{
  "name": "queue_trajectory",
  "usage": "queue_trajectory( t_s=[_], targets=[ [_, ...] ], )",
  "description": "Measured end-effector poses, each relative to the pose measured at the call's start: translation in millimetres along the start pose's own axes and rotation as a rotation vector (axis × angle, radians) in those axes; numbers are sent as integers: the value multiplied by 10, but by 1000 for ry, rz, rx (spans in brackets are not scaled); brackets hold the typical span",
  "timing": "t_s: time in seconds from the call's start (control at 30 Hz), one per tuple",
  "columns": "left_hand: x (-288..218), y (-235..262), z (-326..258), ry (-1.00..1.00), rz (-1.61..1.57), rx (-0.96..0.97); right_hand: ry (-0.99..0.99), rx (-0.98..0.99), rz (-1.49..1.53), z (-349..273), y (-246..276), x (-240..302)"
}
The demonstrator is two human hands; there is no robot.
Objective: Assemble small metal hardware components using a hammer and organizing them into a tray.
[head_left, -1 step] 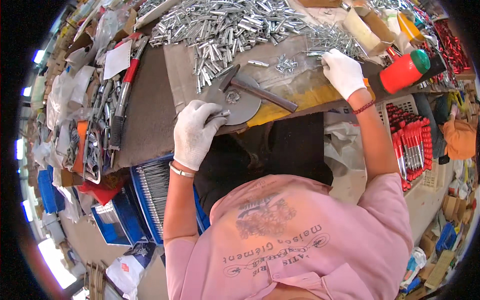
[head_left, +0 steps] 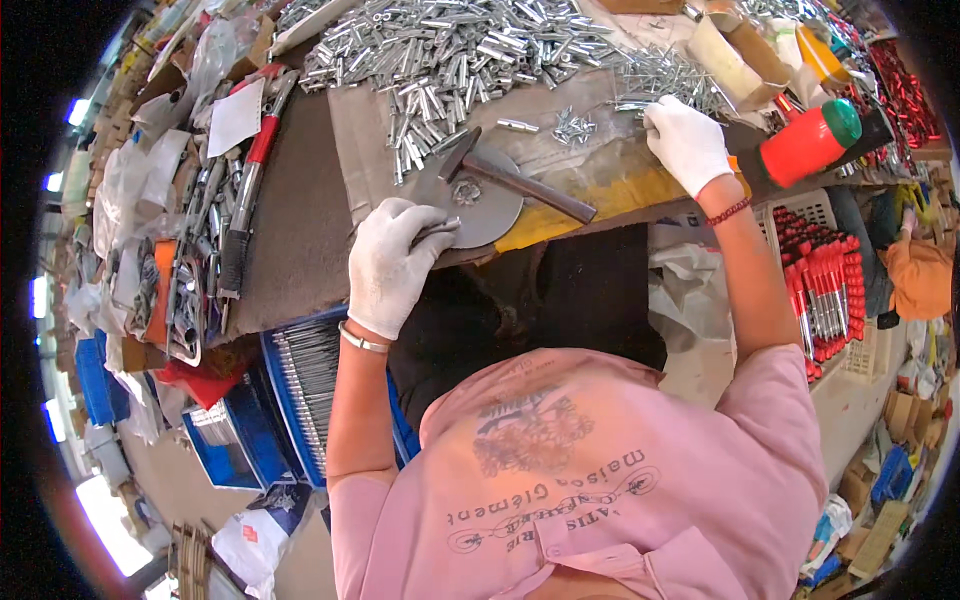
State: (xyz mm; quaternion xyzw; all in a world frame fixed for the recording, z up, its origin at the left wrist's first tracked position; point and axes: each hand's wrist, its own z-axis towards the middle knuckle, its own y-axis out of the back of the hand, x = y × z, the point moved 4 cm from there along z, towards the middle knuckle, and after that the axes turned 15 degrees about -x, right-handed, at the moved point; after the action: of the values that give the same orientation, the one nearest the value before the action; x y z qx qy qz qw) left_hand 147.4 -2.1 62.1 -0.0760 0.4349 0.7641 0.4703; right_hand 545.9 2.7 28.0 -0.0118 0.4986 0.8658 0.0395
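My gloved left hand [head_left: 392, 262] is at the table's front edge, its fingers pinched on a small metal tube [head_left: 452, 222] that mostly hides behind them. Next to it, a round grey metal plate [head_left: 490, 228] lies on the table with a small ring-shaped pattern near its middle. Across this plate rests a hammer [head_left: 530, 188] with a dark head and a long handle. My gloved right hand [head_left: 688, 142] is at the near edge of a heap of thin metal pins [head_left: 665, 78]. Its fingertips are drawn together; what they hold, if anything, cannot be made out.
A large pile of metal tubes [head_left: 470, 50] covers the table's far side, with one loose tube [head_left: 517, 126] and a small cluster of pins [head_left: 573, 127] nearer. A red cylinder with a green end [head_left: 810, 143] lies at right. Long red-and-black tools [head_left: 262, 140] lie at left.
My left fingers have shifted slightly, and less of the metal tube shows now. My right hand has hardly moved.
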Motion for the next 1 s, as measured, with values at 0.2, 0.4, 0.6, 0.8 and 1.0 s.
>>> queue_trajectory(
  t_s=[0.2,0.4,0.6,0.8,1.0],
  targets=[
    [123,-70,-60,80,-28,-8,50,-147,528,19,487,712],
    [127,-107,-116,111,-61,-16,267,-104,716,-263,587,1746],
    [138,-91,-142,121,-59,-53,274,-102,686,-226,431,1977],
    [230,-94,-163,168,-95,-26,319,-108,706,-175,402,2067],
    [265,-102,-212,192,-120,-41,369,-67,691,-158,387,2096]
  ],
)
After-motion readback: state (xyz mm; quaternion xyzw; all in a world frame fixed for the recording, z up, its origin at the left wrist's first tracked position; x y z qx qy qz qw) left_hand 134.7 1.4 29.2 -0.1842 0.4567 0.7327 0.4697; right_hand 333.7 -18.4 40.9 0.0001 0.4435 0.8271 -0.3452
